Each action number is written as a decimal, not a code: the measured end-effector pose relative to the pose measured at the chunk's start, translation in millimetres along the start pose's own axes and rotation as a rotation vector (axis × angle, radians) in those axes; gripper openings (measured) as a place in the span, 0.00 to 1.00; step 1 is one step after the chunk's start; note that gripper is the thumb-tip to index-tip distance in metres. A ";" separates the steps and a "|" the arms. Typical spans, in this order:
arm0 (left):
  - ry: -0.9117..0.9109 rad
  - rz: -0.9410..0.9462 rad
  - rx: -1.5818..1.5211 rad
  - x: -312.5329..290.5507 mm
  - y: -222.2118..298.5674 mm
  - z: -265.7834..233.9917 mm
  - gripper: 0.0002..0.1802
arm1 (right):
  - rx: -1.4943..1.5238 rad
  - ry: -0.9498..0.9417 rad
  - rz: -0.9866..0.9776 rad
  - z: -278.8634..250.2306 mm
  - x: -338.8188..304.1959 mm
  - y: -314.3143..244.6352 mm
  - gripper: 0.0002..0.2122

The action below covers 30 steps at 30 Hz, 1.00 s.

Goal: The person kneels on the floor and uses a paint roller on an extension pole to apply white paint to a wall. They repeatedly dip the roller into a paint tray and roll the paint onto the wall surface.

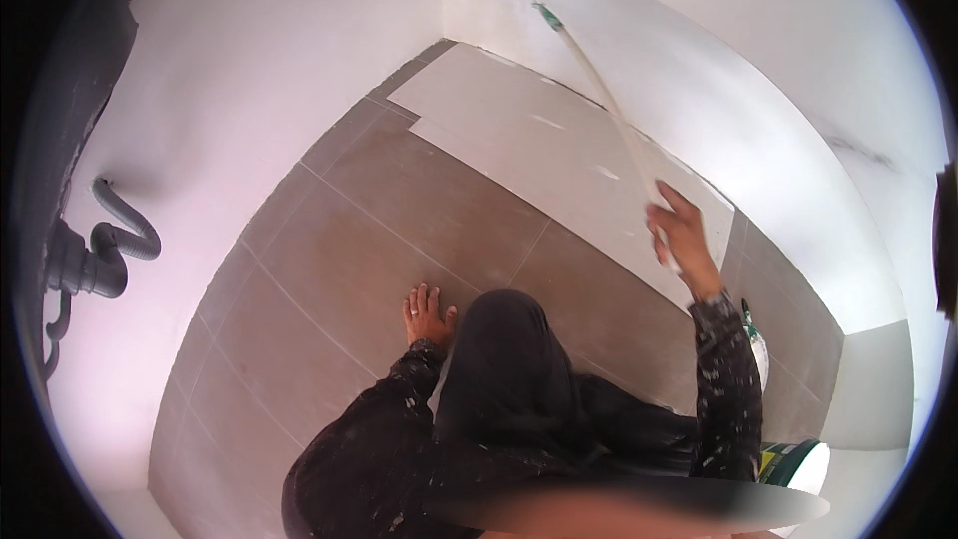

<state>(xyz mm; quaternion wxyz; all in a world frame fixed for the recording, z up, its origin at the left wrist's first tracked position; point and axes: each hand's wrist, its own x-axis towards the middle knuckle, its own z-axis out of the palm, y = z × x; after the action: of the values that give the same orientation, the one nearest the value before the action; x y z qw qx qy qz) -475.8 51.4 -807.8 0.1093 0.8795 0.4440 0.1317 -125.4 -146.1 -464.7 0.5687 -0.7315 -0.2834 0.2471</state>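
My right hand (681,232) is closed around the lower end of a long, pale-handled paintbrush (611,105). Its green collar slants up and away from me, and the pale tip is at the white wall (639,50), just above the floor; whether it touches is hard to make out. With fingers spread, my left hand (427,315) rests on the brown tiled floor (339,250) beside my dark-clothed knee (509,349). It holds nothing. Pale paint specks cover both dark sleeves.
White cardboard-like sheets (559,160) lie along the wall's foot. Right of my forearm are a white object with a green part (756,344) and a green-and-white bucket (793,465). A grey drain pipe (105,260) juts from the left wall.
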 end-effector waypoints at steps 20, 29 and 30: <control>-0.054 -0.015 -0.095 0.8 5.5 -16.7 0.35 | -0.021 -0.001 -0.071 51.4 63.5 62.0 0.27; -0.023 -0.006 -0.075 -3.8 4.4 -8.3 0.36 | -0.053 0.120 0.028 -45.2 -79.3 78.1 0.26; -0.021 -0.006 -0.062 -2.5 3.7 -6.8 0.36 | -0.067 0.101 0.016 -37.8 -69.2 76.2 0.26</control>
<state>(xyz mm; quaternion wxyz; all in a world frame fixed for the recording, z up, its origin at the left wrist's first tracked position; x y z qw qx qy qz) -476.7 47.8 -800.6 0.1417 0.8758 0.4409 0.1359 -139.0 -235.0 -527.4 0.5555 -0.7640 -0.2565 0.2048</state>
